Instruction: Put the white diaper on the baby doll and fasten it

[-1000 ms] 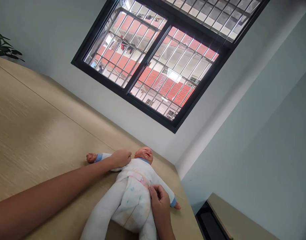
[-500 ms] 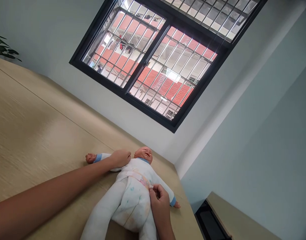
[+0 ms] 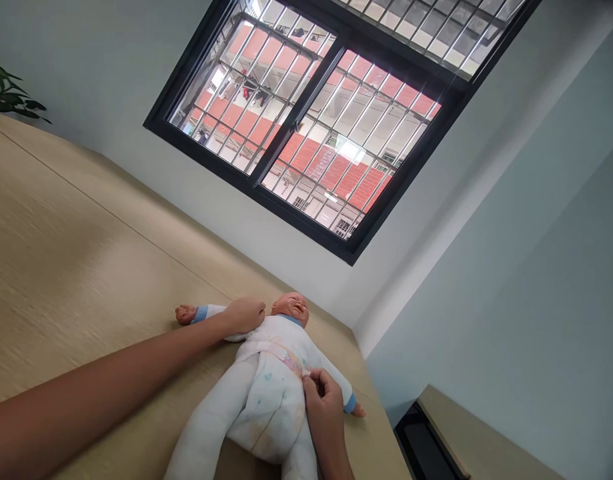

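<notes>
A baby doll in a white suit with blue cuffs lies on its back on the wooden table, head toward the wall. A white diaper with a pinkish printed waistband is around its hips. My left hand is closed and rests on the doll's chest and shoulder at the left; what its fingers hold, if anything, is hidden. My right hand pinches the edge of the diaper at the right side of the waist, thumb and forefinger together.
A black-framed window with metal bars is in the wall behind the table. Green plant leaves show at the far left. A second wooden surface with a black recess stands at the lower right, beyond the table's edge.
The whole view has shifted slightly, with the scene a little further right. Both hands keep nearly the same places on the doll and diaper.
</notes>
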Tool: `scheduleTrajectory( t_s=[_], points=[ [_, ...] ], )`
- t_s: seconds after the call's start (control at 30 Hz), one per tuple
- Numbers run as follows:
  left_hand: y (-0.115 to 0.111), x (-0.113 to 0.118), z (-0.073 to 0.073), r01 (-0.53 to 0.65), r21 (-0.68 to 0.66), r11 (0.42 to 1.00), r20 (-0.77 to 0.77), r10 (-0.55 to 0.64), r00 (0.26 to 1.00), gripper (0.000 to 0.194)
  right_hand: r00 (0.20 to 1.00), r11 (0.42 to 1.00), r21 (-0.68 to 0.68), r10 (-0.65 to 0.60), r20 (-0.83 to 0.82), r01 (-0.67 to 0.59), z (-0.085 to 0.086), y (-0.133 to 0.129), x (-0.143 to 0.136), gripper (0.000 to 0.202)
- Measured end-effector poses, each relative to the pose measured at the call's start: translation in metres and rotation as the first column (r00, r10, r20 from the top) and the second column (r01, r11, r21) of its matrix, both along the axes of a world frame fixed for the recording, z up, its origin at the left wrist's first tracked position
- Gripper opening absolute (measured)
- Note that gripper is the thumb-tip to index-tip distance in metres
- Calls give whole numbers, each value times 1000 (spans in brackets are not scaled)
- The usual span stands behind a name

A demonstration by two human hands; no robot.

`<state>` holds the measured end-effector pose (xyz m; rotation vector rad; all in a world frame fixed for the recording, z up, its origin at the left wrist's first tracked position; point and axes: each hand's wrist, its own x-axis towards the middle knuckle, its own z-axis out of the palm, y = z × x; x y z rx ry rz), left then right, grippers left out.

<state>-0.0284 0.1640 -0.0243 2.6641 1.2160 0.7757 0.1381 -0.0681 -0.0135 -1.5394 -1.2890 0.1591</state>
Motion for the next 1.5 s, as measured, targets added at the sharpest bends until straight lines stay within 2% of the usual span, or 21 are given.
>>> scheduleTrajectory(
  t_s=[0.17, 0.43, 0.67, 0.9, 1.13, 1.4, 1.5],
  points=[
    [0, 0, 1, 2, 5, 1000, 0, -2, 1000, 38, 1000, 1000, -5, -13, -3, 13, -2, 0, 2, 17],
    [2, 1, -1, 0, 12, 1000, 8, 0, 1000, 38, 1000, 1000, -16, 8, -3, -8, -2, 2, 4, 26],
    [5, 2, -4, -12, 11, 1000, 2, 12, 1000, 39, 1000, 1000, -25, 0, 27, 0, -2, 0, 4, 15],
    [4, 3, -4, -6, 12, 1000, 11, 6, 1000, 38, 1000, 1000, -18, 12, -5, -12, -4, 2, 5, 21],
    [5, 2, -3, -10, -2, 1000, 2, 10, 1000, 38, 1000, 1000, -12, 2, 15, -2, -3, 3, 6, 14],
    [2, 1, -1, -4, -10, 1000, 21, 4, 1000, 38, 1000, 1000, -22, 17, 9, -17, -3, 1, 5, 22],
    [3, 1, -2, -6, -12, 1000, 20, 6, 1000, 36, 1000, 1000, -21, 10, 11, -10, -3, 2, 5, 18]
  ],
)
